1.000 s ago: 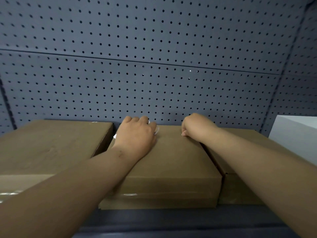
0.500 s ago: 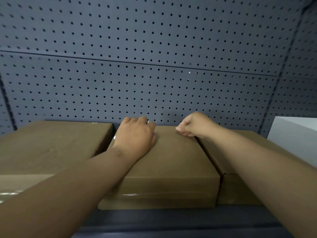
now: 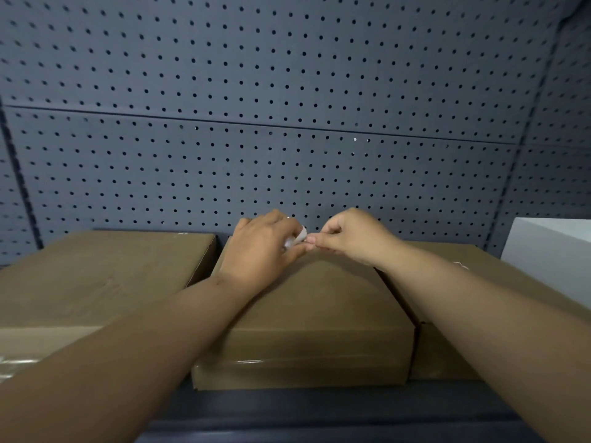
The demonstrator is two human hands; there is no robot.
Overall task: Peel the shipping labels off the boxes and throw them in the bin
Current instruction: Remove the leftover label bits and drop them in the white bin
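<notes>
Three brown cardboard boxes lie side by side on a dark shelf: a left box (image 3: 96, 276), a middle box (image 3: 319, 314) and a right box (image 3: 447, 353). Both hands meet over the far end of the middle box. My left hand (image 3: 259, 251) holds a small crumpled white label (image 3: 295, 239) between its fingers. My right hand (image 3: 348, 238) has its fingers curled and pinches the same white label at its right edge. Most of the label is hidden by the fingers.
A grey pegboard wall (image 3: 287, 155) stands right behind the boxes. A white box (image 3: 553, 260) sits at the far right. The dark shelf edge (image 3: 319, 417) runs along the front. No bin is in view.
My right hand has lifted off the middle box's far right part and moved left to meet my left hand. My left hand has risen slightly, and the white label now shows between them.
</notes>
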